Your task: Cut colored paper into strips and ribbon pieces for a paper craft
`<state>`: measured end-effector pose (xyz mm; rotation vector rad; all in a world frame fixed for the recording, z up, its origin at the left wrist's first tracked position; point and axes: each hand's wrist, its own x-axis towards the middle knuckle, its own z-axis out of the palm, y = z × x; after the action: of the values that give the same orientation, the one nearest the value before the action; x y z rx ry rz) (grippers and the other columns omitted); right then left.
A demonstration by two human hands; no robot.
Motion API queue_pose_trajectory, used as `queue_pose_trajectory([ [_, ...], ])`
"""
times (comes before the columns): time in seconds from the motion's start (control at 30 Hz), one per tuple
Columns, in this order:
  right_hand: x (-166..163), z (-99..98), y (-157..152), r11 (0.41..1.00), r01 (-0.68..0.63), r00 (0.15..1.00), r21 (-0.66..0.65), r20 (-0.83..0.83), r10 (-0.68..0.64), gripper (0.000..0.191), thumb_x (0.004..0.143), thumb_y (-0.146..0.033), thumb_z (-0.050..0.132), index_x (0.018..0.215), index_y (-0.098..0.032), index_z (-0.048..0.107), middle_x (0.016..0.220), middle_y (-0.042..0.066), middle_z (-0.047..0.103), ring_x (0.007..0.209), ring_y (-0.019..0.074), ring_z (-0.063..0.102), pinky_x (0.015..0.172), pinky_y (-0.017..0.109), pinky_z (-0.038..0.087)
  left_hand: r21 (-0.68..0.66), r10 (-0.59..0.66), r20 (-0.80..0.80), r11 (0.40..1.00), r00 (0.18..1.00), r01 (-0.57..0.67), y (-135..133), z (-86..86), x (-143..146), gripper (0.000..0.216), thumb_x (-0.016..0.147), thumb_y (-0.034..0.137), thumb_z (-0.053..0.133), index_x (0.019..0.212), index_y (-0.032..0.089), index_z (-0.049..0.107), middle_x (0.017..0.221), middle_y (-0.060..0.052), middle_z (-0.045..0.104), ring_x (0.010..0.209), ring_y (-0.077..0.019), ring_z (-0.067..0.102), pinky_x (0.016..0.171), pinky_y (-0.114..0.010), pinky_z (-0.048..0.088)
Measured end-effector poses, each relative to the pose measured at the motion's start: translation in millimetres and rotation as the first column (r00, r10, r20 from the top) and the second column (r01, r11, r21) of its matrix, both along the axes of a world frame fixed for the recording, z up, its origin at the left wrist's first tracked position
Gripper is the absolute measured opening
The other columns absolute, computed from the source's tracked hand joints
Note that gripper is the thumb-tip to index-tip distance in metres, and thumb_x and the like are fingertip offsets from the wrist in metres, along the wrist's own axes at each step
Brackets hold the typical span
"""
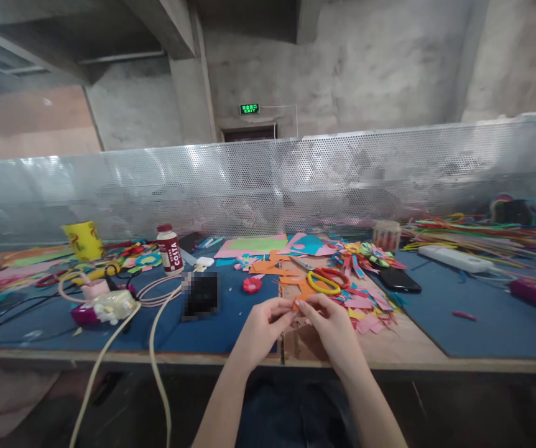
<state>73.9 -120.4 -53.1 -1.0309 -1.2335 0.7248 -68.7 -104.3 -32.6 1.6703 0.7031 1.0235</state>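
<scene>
Close together above the table's front part, my left hand and my right hand pinch a small piece of orange paper between thumbs and fingers. Most of that piece is hidden behind the fingertips. Just beyond the hands lie scissors with yellow and red handles, resting on orange paper scraps. A red paper flower sits on the blue mat, left of the scissors. To the right of my right hand spreads a heap of pink and yellow paper scraps.
A black phone and a white power strip lie to the right, before many coloured pipe cleaners. Leftward stand a COSTA bottle and a yellow cup. A pale cable hangs over the front edge. Perforated metal panels close the back.
</scene>
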Motion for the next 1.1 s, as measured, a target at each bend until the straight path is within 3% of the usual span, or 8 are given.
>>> queue_pose_trajectory([
  [0.4,0.9,-3.7,3.1,0.997,-0.045,0.969,-0.068,-0.246,0.027,0.03,0.064,-0.046,0.068,0.068,-0.018,0.058,0.057,-0.002,0.053,0.052,0.012,0.047,0.049,0.024,0.037,-0.032,-0.01,-0.063,0.999,0.998,0.008,1.6,-1.8,-0.1,0.022,0.076,0.031,0.06,0.089,0.013,0.06,0.087,-0.008,0.069,0.082,-0.0211,0.064,0.075,-0.03,0.048],
  [0.6,1.4,-2.6,1.8,0.997,-0.036,0.97,-0.061,-0.242,0.021,0.039,0.073,-0.054,0.054,0.067,-0.017,0.061,0.06,0.001,0.057,0.052,0.0121,0.049,0.048,0.024,0.035,-0.023,0.007,-0.075,1.0,0.997,-0.008,2.6,-2.2,-2.0,0.021,0.079,0.032,0.055,0.086,0.013,0.059,0.084,-0.007,0.07,0.073,-0.0169,0.063,0.071,-0.028,0.047],
  [0.73,0.9,2.3,-2.3,0.995,-0.097,0.993,-0.009,-0.067,0.096,0.031,0.072,-0.047,0.06,0.065,-0.017,0.058,0.06,-0.001,0.053,0.056,0.0117,0.047,0.051,0.022,0.035,-0.015,0.018,-0.069,1.0,0.997,-0.019,2.7,-3.3,-2.6,0.022,0.08,0.033,0.055,0.087,0.013,0.06,0.077,-0.005,0.069,0.069,-0.0156,0.062,0.068,-0.025,0.046],
  [0.83,0.7,3.0,-2.8,0.998,-0.063,0.998,-0.015,0.024,0.064,0.03,0.069,-0.044,0.063,0.06,-0.017,0.054,0.058,-0.002,0.051,0.055,0.0116,0.045,0.051,0.023,0.034,-0.015,0.0,-0.069,1.0,0.998,-0.001,1.5,-2.4,-2.3,0.024,0.08,0.034,0.055,0.089,0.013,0.062,0.078,-0.006,0.069,0.072,-0.0167,0.062,0.069,-0.026,0.046],
  [0.97,1.5,-0.4,-0.7,0.998,-0.061,0.998,-0.03,-0.027,0.061,0.032,0.07,-0.047,0.062,0.059,-0.017,0.056,0.058,-0.001,0.053,0.057,0.0134,0.048,0.053,0.024,0.037,-0.044,-0.055,-0.05,0.998,0.997,0.053,-0.2,0.5,-0.8,0.025,0.078,0.034,0.058,0.089,0.012,0.063,0.084,-0.007,0.069,0.078,-0.0189,0.063,0.072,-0.028,0.047],
  [1.1,1.7,-2.4,-0.5,0.994,-0.094,0.986,-0.051,-0.139,0.086,0.031,0.068,-0.045,0.064,0.059,-0.017,0.056,0.056,-0.002,0.052,0.053,0.012,0.048,0.051,0.024,0.037,-0.07,-0.086,-0.071,0.994,0.994,0.081,-0.8,1.0,0.1,0.027,0.077,0.038,0.058,0.083,0.012,0.063,0.079,-0.008,0.069,0.071,-0.0184,0.064,0.067,-0.027,0.048],
])
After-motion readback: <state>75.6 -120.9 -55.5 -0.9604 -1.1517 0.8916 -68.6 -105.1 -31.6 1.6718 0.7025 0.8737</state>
